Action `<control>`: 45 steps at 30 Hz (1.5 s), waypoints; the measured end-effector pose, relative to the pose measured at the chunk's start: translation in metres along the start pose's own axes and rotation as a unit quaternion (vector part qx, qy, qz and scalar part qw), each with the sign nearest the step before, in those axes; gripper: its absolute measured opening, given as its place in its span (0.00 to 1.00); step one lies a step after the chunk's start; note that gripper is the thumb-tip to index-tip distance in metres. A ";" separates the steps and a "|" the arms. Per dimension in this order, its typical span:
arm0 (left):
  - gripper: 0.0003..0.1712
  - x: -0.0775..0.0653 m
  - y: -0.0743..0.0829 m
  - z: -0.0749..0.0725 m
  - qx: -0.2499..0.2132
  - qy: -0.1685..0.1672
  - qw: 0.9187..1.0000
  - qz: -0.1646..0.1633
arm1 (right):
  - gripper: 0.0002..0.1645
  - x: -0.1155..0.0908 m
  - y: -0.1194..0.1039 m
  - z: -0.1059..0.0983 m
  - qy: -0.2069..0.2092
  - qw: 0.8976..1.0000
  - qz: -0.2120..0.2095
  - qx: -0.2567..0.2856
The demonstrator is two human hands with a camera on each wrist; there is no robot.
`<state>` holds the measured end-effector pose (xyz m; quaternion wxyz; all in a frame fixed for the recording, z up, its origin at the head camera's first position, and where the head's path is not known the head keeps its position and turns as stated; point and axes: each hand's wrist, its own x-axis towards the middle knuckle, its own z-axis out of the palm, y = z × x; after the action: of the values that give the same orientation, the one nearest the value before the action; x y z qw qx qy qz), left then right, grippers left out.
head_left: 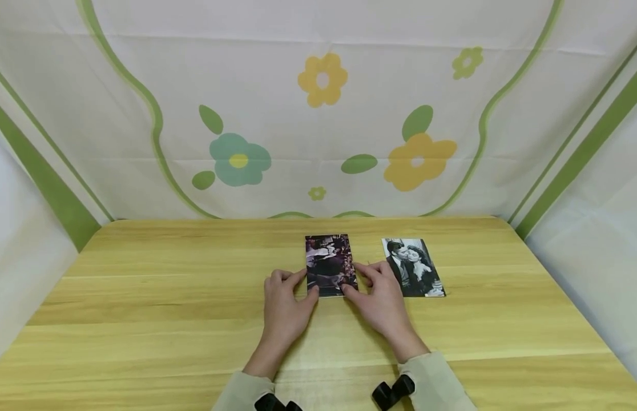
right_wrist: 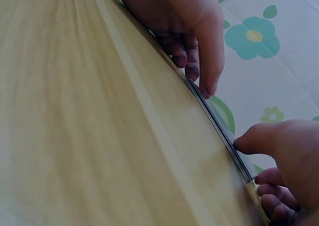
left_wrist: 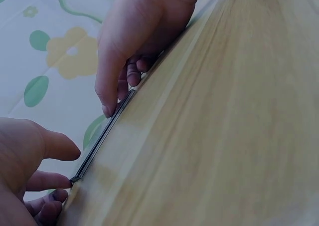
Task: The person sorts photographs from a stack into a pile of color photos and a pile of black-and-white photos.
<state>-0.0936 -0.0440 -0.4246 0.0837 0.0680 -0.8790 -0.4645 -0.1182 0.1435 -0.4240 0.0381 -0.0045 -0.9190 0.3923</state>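
A dark stack of photos [head_left: 329, 262] lies near the far edge of the worktop [head_left: 144, 319], just right of its middle; the left hand [head_left: 287, 305] grips the stack's left side and front left corner with thumb and fingers; the right hand [head_left: 382, 302] grips its right side and front right corner likewise; a black-and-white photo [head_left: 420, 274] lies apart, toward the far right corner.

Desk [head_left: 144, 319]: one, yellow-brown wood grain, rounded far corners | Card stack [head_left: 330, 261]: thin, dark picture uppermost, flat on surface, between left hand [head_left: 287, 308] and right hand [head_left: 382, 302] | Black-and-white photo card [head_left: 418, 271]: one, couple pictured, flat, just beside right hand, on its outer side
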 end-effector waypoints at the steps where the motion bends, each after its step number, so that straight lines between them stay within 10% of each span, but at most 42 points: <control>1: 0.28 0.000 0.000 0.000 0.000 0.001 1.000 0.000 | 0.35 0.000 0.000 0.000 0.000 1.000 -0.001 -0.003; 24: 0.27 0.002 -0.001 0.002 -0.017 0.011 1.000 -0.017 | 0.35 0.000 -0.001 0.001 0.015 1.000 -0.009 0.014; 34: 0.23 0.003 -0.003 -0.003 -0.118 0.031 0.992 -0.014 | 0.35 -0.002 -0.011 0.005 0.021 0.997 -0.013 0.074; 45: 0.18 0.008 -0.008 -0.027 -0.156 0.162 0.973 -0.059 | 0.35 -0.004 -0.054 0.025 -0.027 0.995 -0.049 0.088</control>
<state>-0.0953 -0.0718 -0.4162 0.2071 0.1797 -0.7649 -0.5829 -0.1149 0.0879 -0.4029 0.0332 0.0547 -0.8807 0.4693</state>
